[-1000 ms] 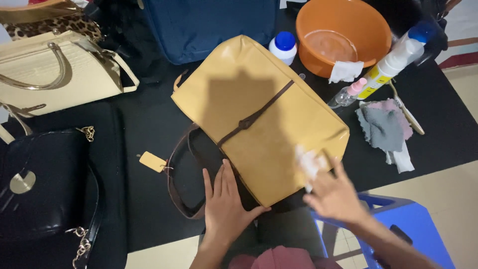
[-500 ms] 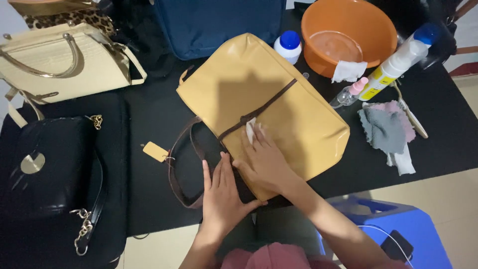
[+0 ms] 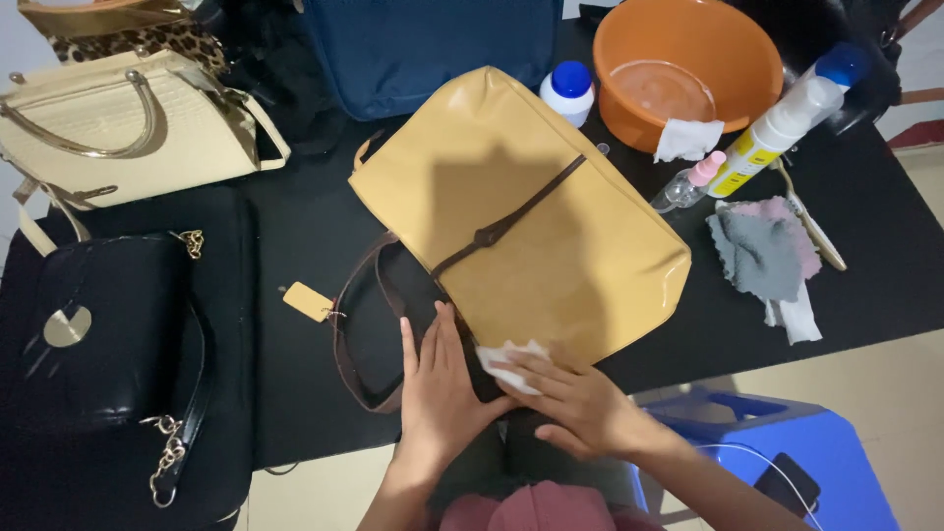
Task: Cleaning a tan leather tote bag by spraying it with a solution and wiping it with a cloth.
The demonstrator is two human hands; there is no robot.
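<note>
At the far left, a black handbag [image 3: 93, 339] with a chain strap and a cream handbag [image 3: 118, 128] are being kept on the black counter [image 3: 295, 236], well apart from the work. The left hand [image 3: 440, 388] is being laid flat, fingers [image 3: 430, 339] together and straight, on the near corner of the tan handbag [image 3: 521, 216], beside its brown strap [image 3: 359, 339]. Just to the right, a white wipe [image 3: 508, 361] is being pressed under the right hand [image 3: 580, 408], whose fingers are closed down on it at the bag's near edge. The wiping is judged best done with the bag being steadied and even pressure being kept. The bag is lying flat and diagonal mid-counter, glossy, crossed by a thin brown band. Further right, an orange basin [image 3: 688, 64], bottles and cloths are being left untouched.
</note>
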